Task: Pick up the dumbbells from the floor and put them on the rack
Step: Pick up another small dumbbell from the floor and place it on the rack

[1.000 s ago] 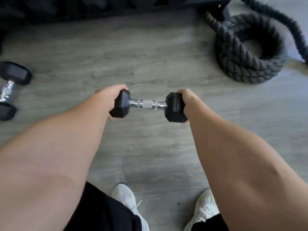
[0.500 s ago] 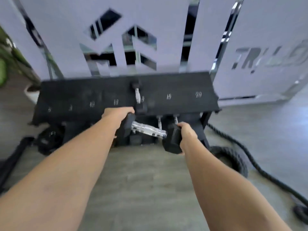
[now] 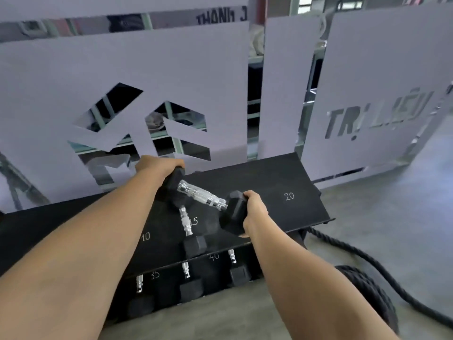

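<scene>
A: How many dumbbells show, counted left to right?

B: Five. Three sit on the lower shelf (image 3: pixel 196 288) of the black dumbbell rack (image 3: pixel 289 212), one lies on the top shelf (image 3: pixel 282 182) by the painted "15", and one is held above it. The painted numbers read 10, 15 and 20 on top, 35 and 40 below. There are two hands, and one coil of battle rope (image 3: pixel 367 298) on the floor (image 3: pixel 392 229) at the right.

A: And the hands?

B: The left hand (image 3: pixel 157 165) is closed over the far hex head of the held dumbbell (image 3: pixel 203 195); the right hand (image 3: pixel 255 212) is closed round the near head. Neither touches the chrome handle.

A: Which way does it point?

B: Its long axis runs from upper left to lower right, the left end higher and farther away, the right end lower and nearer. It hangs over the top shelf, between the 15 and the 20 marks, just above the resting dumbbell (image 3: pixel 190 229), whose axis runs front to back. Whether the two touch cannot be told.

A: What differs from half a second ago?

B: Then the dumbbell was in front of the rack, level with the lower shelf. It is now raised above the top shelf, and the rack is seen closer and more from above.
</scene>
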The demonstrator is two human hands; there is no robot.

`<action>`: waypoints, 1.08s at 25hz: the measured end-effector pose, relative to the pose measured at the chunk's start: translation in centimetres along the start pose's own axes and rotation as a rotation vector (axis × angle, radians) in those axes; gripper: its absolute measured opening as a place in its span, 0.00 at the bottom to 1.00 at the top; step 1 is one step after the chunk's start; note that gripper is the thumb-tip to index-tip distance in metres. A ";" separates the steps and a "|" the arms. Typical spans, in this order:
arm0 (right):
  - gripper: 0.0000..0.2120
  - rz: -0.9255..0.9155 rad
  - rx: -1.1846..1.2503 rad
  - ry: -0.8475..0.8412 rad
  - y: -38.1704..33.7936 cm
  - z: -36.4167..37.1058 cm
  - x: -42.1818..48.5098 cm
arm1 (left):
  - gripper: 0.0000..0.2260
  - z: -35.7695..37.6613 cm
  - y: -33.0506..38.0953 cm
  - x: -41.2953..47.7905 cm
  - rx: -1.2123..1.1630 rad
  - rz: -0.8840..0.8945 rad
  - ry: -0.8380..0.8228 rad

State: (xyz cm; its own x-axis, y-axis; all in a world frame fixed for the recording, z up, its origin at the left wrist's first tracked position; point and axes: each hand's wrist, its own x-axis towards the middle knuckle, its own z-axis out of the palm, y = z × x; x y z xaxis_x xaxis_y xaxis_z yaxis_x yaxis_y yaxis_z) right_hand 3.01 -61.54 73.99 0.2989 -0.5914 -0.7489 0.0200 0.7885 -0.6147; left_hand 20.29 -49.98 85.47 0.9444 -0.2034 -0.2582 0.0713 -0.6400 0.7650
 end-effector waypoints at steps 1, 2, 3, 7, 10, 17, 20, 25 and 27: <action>0.18 0.016 0.018 0.014 -0.7 1.2 1.4 | 0.40 0.9 1.5 2.4 0.027 0.012 -0.012; 0.19 0.041 0.045 0.038 -1.1 2.3 2.9 | 0.38 1.9 2.8 4.6 0.056 0.037 -0.027; 0.21 0.070 0.072 0.066 -1.3 3.2 4.6 | 0.35 3.2 3.9 6.7 0.092 0.064 -0.049; 0.25 0.119 0.216 0.174 -1.0 6.0 11.3 | 0.32 10.5 6.9 14.8 0.218 0.207 -0.150; 0.21 0.200 0.331 0.319 -0.1 7.1 16.0 | 0.35 16.2 7.7 19.4 0.332 0.256 -0.267; 0.18 0.318 0.439 0.424 2.9 5.8 23.9 | 0.28 27.8 6.6 23.9 0.607 0.356 -0.487; 0.23 0.378 0.511 0.471 3.7 4.9 26.3 | 0.27 31.5 4.9 25.5 0.649 0.344 -0.513; 0.20 0.351 0.438 0.529 3.7 5.1 29.4 | 0.27 34.4 4.5 27.5 0.676 0.334 -0.533; 0.20 0.357 0.419 0.532 3.5 5.5 30.0 | 0.28 35.1 4.4 27.6 0.715 0.345 -0.532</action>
State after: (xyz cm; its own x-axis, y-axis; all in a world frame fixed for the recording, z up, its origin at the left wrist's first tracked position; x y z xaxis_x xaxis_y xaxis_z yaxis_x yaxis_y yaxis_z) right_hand 17.32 -75.61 50.73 -0.1424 -0.2063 -0.9681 0.4003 0.8825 -0.2469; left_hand 35.46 -84.43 61.02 0.5945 -0.6627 -0.4554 -0.5629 -0.7474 0.3529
